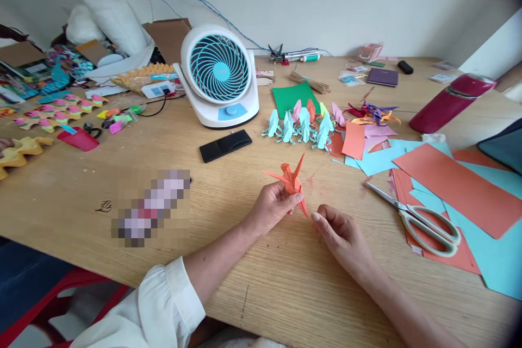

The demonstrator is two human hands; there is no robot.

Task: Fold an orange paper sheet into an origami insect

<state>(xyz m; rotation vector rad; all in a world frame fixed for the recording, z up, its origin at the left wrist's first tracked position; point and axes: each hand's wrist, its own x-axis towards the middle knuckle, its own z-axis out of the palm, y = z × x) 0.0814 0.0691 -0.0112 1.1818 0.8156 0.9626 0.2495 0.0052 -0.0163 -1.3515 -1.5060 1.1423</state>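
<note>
An orange folded paper figure (292,178) with several pointed limbs is pinched between the thumb and fingers of my left hand (272,207), above the wooden table (228,293). Its lower point reaches down toward my right hand (337,231). My right hand is closed, thumb against the curled fingers, just right of that point with a small gap. Whether something tiny sits in the right pinch is too small to tell. Behind the hands stand several folded paper figures (304,124), mostly light blue, some pink, orange and yellow.
Open-bladed scissors (428,228) lie on orange and blue paper sheets (460,185) at the right. A maroon flask (451,102) lies behind them. A black phone (225,145) rests before a white fan (220,70). A blurred-out object (153,206) lies at left.
</note>
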